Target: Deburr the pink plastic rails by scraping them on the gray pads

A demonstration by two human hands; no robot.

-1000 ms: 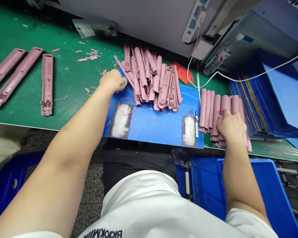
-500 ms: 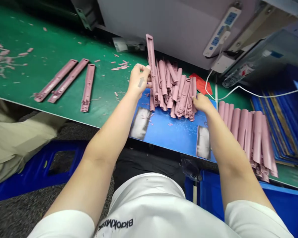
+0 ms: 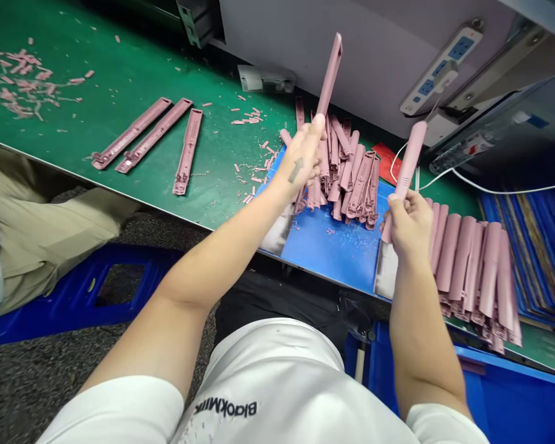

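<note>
Head view: the left hand [image 3: 303, 157] and right hand [image 3: 409, 225] are both raised above a blue mat [image 3: 333, 259] on a green tabletop [image 3: 120, 74]. The left fingers [image 3: 314, 132] are curled closed round the lower part of one pink strip [image 3: 330, 77], which stands nearly upright, tilting slightly. The right fingers [image 3: 398, 206] are closed round a second pink strip [image 3: 411, 148], also tilted, its lower end showing below the hand. Neither strip appears to touch the mat.

Progress, as far as the layout shows: three strips [image 3: 155, 134] lie side by side on the tabletop left of the mat, with pink trimmings [image 3: 21, 86] scattered farther left. A tangled heap [image 3: 346, 179] of strips occupies the mat's far half and forms a large share of the stock in view. A tight row [image 3: 462, 265] of curled strips sits on the tabletop right of the mat.

Markings: a white shirt [image 3: 224, 407] bears black lettering, upside-down from this view, apparently "BlackMilk". A power strip [image 3: 441, 71] shows no legible writing. The dark mark on the back of the left hand cannot be read.
</note>
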